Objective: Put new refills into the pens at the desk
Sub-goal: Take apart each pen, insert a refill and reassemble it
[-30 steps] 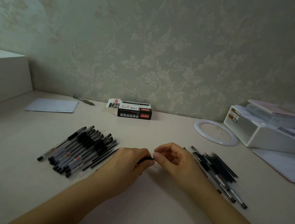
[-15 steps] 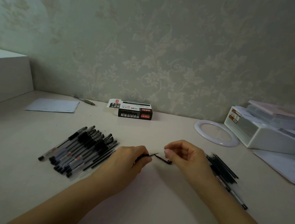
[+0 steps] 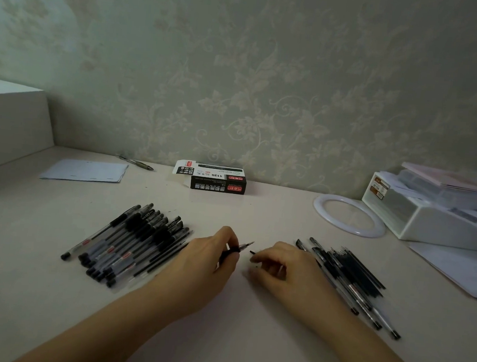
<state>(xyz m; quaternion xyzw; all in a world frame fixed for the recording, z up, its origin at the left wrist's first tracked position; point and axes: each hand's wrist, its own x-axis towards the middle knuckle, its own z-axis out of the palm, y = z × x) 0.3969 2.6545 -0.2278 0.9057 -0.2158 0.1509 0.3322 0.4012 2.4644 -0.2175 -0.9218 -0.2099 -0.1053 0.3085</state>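
My left hand grips a pen near its front end, and the bare metal tip sticks out to the right. A short gap away, my right hand pinches a small black piece, probably the pen's cap, close to the desk. A row of several capped black pens lies on the desk to the left of my left hand. To the right of my right hand lies a heap of black refills and pens.
A black-and-white refill box stands open by the wall. A white ring, a white storage box and papers fill the right side. A paper sheet, a loose pen and a white block are at left.
My hands, joined at the pen one second ago, have pulled apart. The small black piece came off the pen's tip in my right hand, which has sunk toward the desk.
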